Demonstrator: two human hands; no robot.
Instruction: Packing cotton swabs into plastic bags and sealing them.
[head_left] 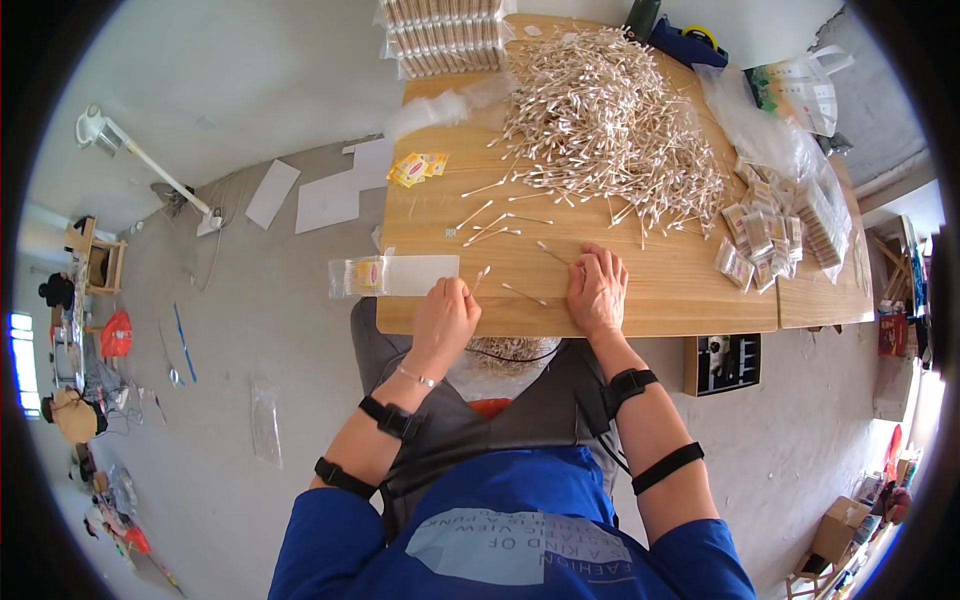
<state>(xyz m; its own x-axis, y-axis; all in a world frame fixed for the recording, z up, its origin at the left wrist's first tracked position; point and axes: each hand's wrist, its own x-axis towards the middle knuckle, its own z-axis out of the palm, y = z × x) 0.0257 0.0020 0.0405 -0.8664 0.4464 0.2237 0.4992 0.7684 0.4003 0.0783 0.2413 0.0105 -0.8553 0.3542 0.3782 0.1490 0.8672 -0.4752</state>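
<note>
My left hand (447, 318) is closed near the table's front edge, with cotton swabs (482, 278) sticking up from the pinched fingertips; I cannot tell how many. To its right, my right hand (598, 288) rests on the wooden table with fingers curled over the end of another cotton swab (553, 252). Between the hands lies a loose cotton swab (525, 294). Left of my left hand are a white card (425, 276) and a clear packet of swabs (362, 276) with a yellow label inside. Several swabs (490, 228) lie scattered beyond the hands.
A large heap of cotton swabs (610, 120) covers the far table (660, 300). Yellow cards (417, 168) lie at left, stacked packs (443, 38) behind. Filled packets (762, 235) and clear plastic bags (770, 135) sit at right, a blue tape dispenser (690, 42) far back.
</note>
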